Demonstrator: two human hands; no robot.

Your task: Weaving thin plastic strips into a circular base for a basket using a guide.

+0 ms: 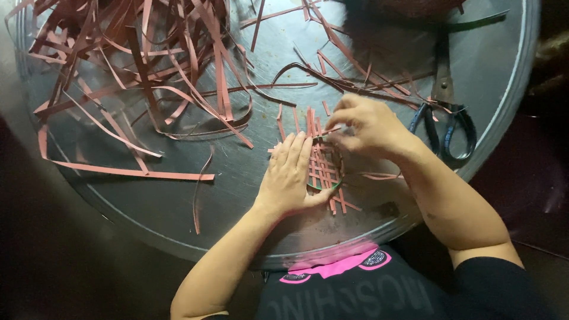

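Weave: small lattice of crossed pink paper strips point(325, 169), flat near front edge of round grey metal surface point(178, 207), over a green ring point(332, 185) showing at its lower rim.
Left hand: left hand point(287, 175) open, palm down, fingers spread flat on weave's left side; pins, grips nothing.
Right hand: right hand point(370, 127) at weave's upper right, fingertips pinched on one strip end; somewhat blurred.
Risk: crossings look loose; lifting the palm or tugging the pinched strip could likely slide strips out of line or tear one.
Surroundings: tangled heap of loose pink strips point(148, 71) upper left, well apart; blue-handled scissors point(447, 118) just right of right hand.
Obstruction: stray strips lie close around weave; could snag.
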